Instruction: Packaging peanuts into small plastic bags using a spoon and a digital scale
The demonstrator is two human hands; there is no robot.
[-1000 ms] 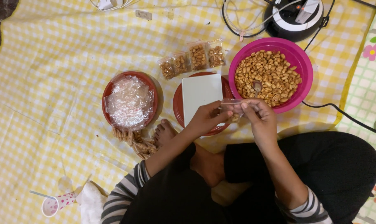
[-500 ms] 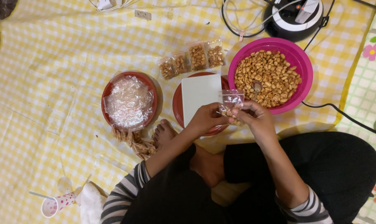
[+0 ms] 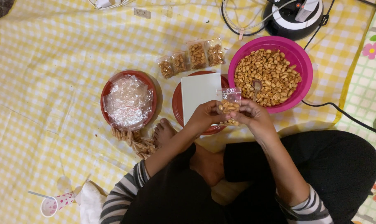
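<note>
1. Head view: the left hand [image 3: 204, 118] and the right hand [image 3: 252, 118] meet over the near edge of a red plate [image 3: 177, 101], and the fingers of both pinch a small clear bag of peanuts [image 3: 230, 103] held upright between them.
2. On the red plate lies a white flat scale [image 3: 200, 93].
3. Just right of it stands a pink bowl [image 3: 297, 58] full of peanuts, with a spoon [image 3: 257, 86] lying in them.
4. Four filled bags [image 3: 192, 58] lie in a row on the yellow checked cloth [image 3: 51, 62] beyond the plate.
5. To the left, a second red plate [image 3: 148, 81] holds empty clear bags [image 3: 128, 101].
</note>
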